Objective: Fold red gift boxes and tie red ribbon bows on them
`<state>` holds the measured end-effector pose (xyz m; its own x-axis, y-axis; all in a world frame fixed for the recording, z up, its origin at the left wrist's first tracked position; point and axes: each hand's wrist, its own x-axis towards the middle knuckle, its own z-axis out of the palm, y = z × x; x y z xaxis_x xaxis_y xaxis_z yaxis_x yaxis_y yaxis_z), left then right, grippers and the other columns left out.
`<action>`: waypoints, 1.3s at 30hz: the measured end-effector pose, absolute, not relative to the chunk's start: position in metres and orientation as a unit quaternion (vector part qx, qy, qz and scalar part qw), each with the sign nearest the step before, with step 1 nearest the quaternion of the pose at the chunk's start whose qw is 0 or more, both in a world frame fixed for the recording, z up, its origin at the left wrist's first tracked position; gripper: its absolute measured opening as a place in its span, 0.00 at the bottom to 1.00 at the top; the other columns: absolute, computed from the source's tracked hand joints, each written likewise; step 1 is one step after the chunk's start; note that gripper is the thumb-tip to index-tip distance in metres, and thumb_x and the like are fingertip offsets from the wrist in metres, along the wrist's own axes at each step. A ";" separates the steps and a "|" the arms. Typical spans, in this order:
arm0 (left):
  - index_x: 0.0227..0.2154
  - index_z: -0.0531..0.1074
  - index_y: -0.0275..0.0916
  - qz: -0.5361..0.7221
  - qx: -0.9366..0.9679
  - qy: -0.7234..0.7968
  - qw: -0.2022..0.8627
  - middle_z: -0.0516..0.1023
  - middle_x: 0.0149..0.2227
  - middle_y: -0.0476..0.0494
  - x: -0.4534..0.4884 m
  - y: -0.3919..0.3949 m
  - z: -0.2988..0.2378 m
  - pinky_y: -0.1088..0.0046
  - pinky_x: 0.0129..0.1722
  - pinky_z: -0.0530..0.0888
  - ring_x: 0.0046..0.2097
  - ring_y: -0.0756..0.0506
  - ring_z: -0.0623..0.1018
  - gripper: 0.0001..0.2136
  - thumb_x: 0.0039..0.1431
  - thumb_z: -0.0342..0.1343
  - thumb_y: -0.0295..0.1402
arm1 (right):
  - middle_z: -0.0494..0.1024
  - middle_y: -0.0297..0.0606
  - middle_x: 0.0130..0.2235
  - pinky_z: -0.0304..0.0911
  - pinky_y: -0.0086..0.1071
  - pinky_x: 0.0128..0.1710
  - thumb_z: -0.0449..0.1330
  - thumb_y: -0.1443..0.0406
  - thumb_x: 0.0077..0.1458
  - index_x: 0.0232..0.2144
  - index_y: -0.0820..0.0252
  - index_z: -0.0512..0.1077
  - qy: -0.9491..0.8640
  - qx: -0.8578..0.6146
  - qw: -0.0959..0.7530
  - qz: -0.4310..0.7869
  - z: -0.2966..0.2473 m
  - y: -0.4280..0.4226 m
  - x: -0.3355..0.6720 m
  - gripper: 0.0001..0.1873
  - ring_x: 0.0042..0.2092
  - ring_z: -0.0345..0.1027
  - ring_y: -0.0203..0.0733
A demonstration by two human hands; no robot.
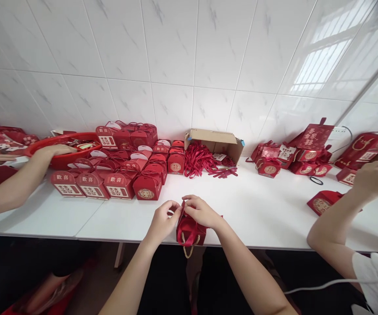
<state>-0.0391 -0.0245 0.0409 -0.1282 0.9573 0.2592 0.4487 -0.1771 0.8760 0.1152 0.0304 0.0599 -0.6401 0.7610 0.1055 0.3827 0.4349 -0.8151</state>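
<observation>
I see forearms converging from 6 o'clock. Left hand (161,221) pinches top of red gift bag (190,232), fingers closed; right hand (201,211) curled, gripping same top.

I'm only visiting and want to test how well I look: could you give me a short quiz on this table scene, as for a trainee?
1. True or false: the left hand and right hand both hold the small red gift box at the table edge.
2. The open cardboard box spills: A red ribbons, B scissors, C cups?
3. What colour is the basket under the co-worker's hand?
Key: 1 true; 2 A; 3 red.
</observation>
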 end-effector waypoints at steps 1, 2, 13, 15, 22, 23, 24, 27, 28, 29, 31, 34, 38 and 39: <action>0.26 0.70 0.39 0.474 0.607 0.580 0.266 0.75 0.29 0.47 -0.039 -0.025 0.041 0.72 0.35 0.71 0.33 0.46 0.74 0.09 0.55 0.52 0.38 | 0.72 0.41 0.50 0.54 0.43 0.56 0.51 0.68 0.54 0.24 0.58 0.74 -0.813 -0.351 0.237 0.399 0.060 0.030 0.115 0.13 0.58 0.60 0.48; 0.26 0.70 0.39 0.473 0.611 0.577 0.265 0.75 0.29 0.47 -0.039 -0.025 0.041 0.71 0.35 0.71 0.33 0.46 0.74 0.09 0.55 0.52 0.38 | 0.72 0.41 0.50 0.54 0.43 0.56 0.51 0.68 0.54 0.24 0.58 0.74 -0.813 -0.351 0.238 0.399 0.060 0.030 0.115 0.13 0.58 0.60 0.48; 0.26 0.66 0.39 0.510 0.553 0.574 0.324 0.71 0.27 0.48 -0.042 -0.023 0.035 0.72 0.33 0.71 0.31 0.47 0.73 0.11 0.54 0.52 0.41 | 0.71 0.42 0.50 0.53 0.41 0.56 0.50 0.68 0.53 0.21 0.59 0.71 -0.812 -0.342 0.249 0.403 0.055 0.033 0.116 0.13 0.58 0.59 0.45; 0.26 0.66 0.39 0.514 0.548 0.572 0.329 0.71 0.27 0.48 -0.045 -0.021 0.031 0.71 0.35 0.71 0.32 0.46 0.74 0.11 0.54 0.52 0.41 | 0.71 0.42 0.50 0.53 0.41 0.56 0.50 0.68 0.54 0.21 0.59 0.71 -0.815 -0.344 0.245 0.398 0.056 0.032 0.117 0.13 0.58 0.59 0.45; 0.25 0.66 0.40 0.407 0.582 0.667 0.225 0.75 0.28 0.46 -0.056 -0.018 0.012 0.71 0.34 0.71 0.33 0.45 0.76 0.10 0.55 0.46 0.40 | 0.70 0.45 0.51 0.50 0.45 0.58 0.53 0.61 0.57 0.29 0.58 0.73 -0.811 -0.387 0.271 0.344 0.065 0.025 0.129 0.11 0.60 0.57 0.48; 0.25 0.66 0.40 0.381 0.584 0.687 0.202 0.75 0.29 0.45 -0.060 -0.018 0.009 0.71 0.34 0.71 0.33 0.45 0.76 0.10 0.55 0.46 0.39 | 0.71 0.44 0.51 0.50 0.45 0.58 0.53 0.60 0.58 0.32 0.58 0.73 -0.803 -0.394 0.287 0.342 0.065 0.024 0.133 0.11 0.60 0.56 0.47; 0.24 0.66 0.40 0.360 0.582 0.706 0.183 0.75 0.29 0.44 -0.065 -0.018 0.007 0.70 0.34 0.70 0.33 0.44 0.76 0.09 0.54 0.47 0.39 | 0.71 0.44 0.51 0.50 0.45 0.58 0.53 0.59 0.58 0.34 0.57 0.72 -0.793 -0.400 0.306 0.343 0.063 0.023 0.139 0.11 0.60 0.57 0.47; 0.20 0.65 0.40 0.320 0.543 0.765 0.134 0.75 0.29 0.39 -0.087 -0.021 0.000 0.64 0.35 0.68 0.33 0.39 0.75 0.07 0.48 0.50 0.35 | 0.69 0.42 0.53 0.53 0.45 0.58 0.53 0.57 0.58 0.42 0.55 0.70 -0.756 -0.419 0.357 0.355 0.050 0.019 0.161 0.14 0.59 0.58 0.46; 0.18 0.63 0.40 0.307 0.524 0.786 0.117 0.74 0.27 0.38 -0.095 -0.022 -0.001 0.61 0.35 0.68 0.33 0.37 0.75 0.07 0.46 0.51 0.34 | 0.69 0.42 0.54 0.54 0.45 0.58 0.53 0.56 0.58 0.45 0.55 0.69 -0.741 -0.430 0.370 0.360 0.044 0.017 0.169 0.16 0.58 0.59 0.46; 0.16 0.62 0.40 0.296 0.507 0.803 0.103 0.73 0.25 0.37 -0.103 -0.023 -0.001 0.59 0.36 0.67 0.33 0.35 0.75 0.07 0.44 0.52 0.34 | 0.69 0.42 0.54 0.55 0.45 0.58 0.53 0.55 0.57 0.47 0.54 0.68 -0.726 -0.442 0.379 0.365 0.037 0.015 0.176 0.18 0.58 0.60 0.47; 0.14 0.61 0.40 0.280 0.486 0.823 0.089 0.71 0.23 0.38 -0.113 -0.024 0.000 0.57 0.36 0.67 0.34 0.33 0.75 0.09 0.43 0.53 0.33 | 0.69 0.43 0.54 0.57 0.46 0.57 0.55 0.54 0.56 0.49 0.55 0.67 -0.702 -0.466 0.383 0.379 0.025 0.011 0.187 0.21 0.57 0.62 0.48; 0.21 0.67 0.40 0.304 0.512 0.798 0.092 0.75 0.30 0.38 -0.106 -0.023 0.008 0.60 0.39 0.68 0.38 0.35 0.75 0.08 0.49 0.52 0.38 | 0.72 0.44 0.52 0.60 0.46 0.54 0.58 0.53 0.53 0.47 0.56 0.69 -0.680 -0.475 0.367 0.421 0.012 0.004 0.192 0.22 0.51 0.68 0.49; 0.32 0.69 0.41 0.452 0.575 0.629 0.265 0.75 0.37 0.43 -0.068 -0.018 0.023 0.69 0.43 0.69 0.42 0.43 0.74 0.15 0.59 0.45 0.46 | 0.75 0.42 0.43 0.66 0.40 0.44 0.59 0.52 0.53 0.40 0.58 0.70 -0.647 -0.435 0.363 0.509 0.005 0.000 0.185 0.18 0.41 0.72 0.45; 0.30 0.69 0.41 0.462 0.578 0.590 0.323 0.74 0.35 0.45 -0.059 -0.017 0.025 0.70 0.41 0.70 0.40 0.44 0.74 0.16 0.59 0.45 0.47 | 0.76 0.40 0.40 0.66 0.38 0.41 0.58 0.52 0.53 0.38 0.59 0.70 -0.636 -0.426 0.366 0.529 0.004 0.000 0.183 0.18 0.38 0.72 0.43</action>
